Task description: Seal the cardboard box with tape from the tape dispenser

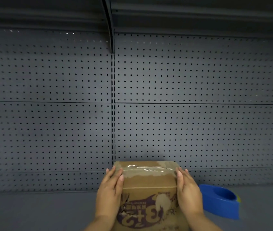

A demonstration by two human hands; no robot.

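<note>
Your left hand (110, 189) lies flat against the left side of the cardboard box (149, 184), fingers straight and close together, the fingertips reaching up to the box's top edge and the thumb resting on the near face; your right hand (188, 189) mirrors it on the right side, fingers straight and pressed to the cardboard, tips at the top corner; neither hand curls round anything, both simply press inward with the box caught between your palms.

The box sits between your two hands on the grey shelf (40, 210), its back close to the wall behind; a strip of clear tape (149, 169) runs across the top from your left fingertips to your right fingertips, wrinkled and shining in places, and beneath it the paper surface looks torn and pale; the face towards you carries a dark purple printed design with large figures, seen upside down from where you stand.

Just to the outside of your right hand, near but not touching it, the blue tape dispenser (220, 200) rests on the shelf, apart from the box; beyond your fingertips rises the grey pegboard wall (49, 114), with a slotted upright (113, 114) running down it above your left hand.
</note>
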